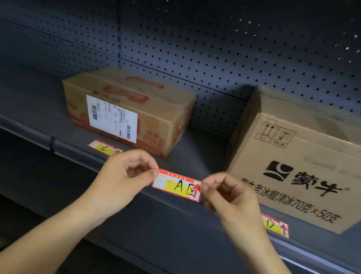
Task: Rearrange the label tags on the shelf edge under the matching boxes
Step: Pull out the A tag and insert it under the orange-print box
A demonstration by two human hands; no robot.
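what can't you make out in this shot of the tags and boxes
Head view only:
- Tag held by left hand and right hand: the held tag reads A, second mark unclear; ends under the fingers.
- Shipping label: print too small.
- Right tag: left end behind the right wrist.
- Large box: cut by frame edge.

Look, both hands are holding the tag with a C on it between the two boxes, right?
Not quite. The tag that the left hand and right hand hold between the two boxes reads A, as the head view shows. The C tag lies on the shelf.
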